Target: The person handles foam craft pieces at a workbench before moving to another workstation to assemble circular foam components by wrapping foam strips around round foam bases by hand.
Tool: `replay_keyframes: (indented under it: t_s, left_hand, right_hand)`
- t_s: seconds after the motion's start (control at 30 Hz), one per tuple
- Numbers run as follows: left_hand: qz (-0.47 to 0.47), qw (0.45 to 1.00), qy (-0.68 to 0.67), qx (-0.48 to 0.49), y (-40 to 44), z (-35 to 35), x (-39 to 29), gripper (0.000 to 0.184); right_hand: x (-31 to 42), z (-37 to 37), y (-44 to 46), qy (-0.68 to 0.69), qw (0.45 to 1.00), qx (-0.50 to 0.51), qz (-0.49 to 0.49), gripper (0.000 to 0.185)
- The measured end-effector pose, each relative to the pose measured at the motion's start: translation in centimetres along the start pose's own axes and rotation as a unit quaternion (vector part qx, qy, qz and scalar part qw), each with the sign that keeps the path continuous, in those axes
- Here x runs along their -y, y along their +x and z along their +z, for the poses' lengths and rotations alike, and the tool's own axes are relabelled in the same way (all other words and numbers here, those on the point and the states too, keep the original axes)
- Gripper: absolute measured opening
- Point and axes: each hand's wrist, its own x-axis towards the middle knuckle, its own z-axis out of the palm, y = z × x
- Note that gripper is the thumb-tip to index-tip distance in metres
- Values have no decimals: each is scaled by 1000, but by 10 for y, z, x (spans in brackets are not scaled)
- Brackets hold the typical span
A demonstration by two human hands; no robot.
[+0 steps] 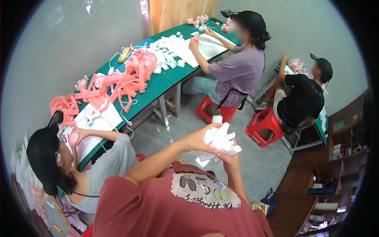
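Both of my hands are wrapped round one bunch of white foam pieces (219,138), held in front of my chest above the floor. My left hand (197,139) grips the bunch from the left, its thumb in front. From below and the right, my right hand (229,158) closes on the same bunch, with its thumb near the other thumb; its fingers are partly hidden behind the foam. A small white block (217,119) shows just above the bunch; I cannot tell whether it touches it. White scraps (202,161) show below my hands.
Green tables (158,83) along the wall carry pink foam strips (136,71) and white foam blocks (167,49). One person (106,166) sits at left, another (246,71) ahead, a third (302,94) at right. Red stools (262,128) stand ahead; a wooden cabinet (294,197) is at right.
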Motion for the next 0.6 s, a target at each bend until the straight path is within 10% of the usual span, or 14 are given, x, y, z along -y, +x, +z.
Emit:
replay_keyframes:
  t_s: [0.6]
  left_hand:
    - [95, 960, -66, -254, 158, -134, -38, 96]
  right_hand:
    - [50, -35, 303, -60, 963, 257, 49, 72]
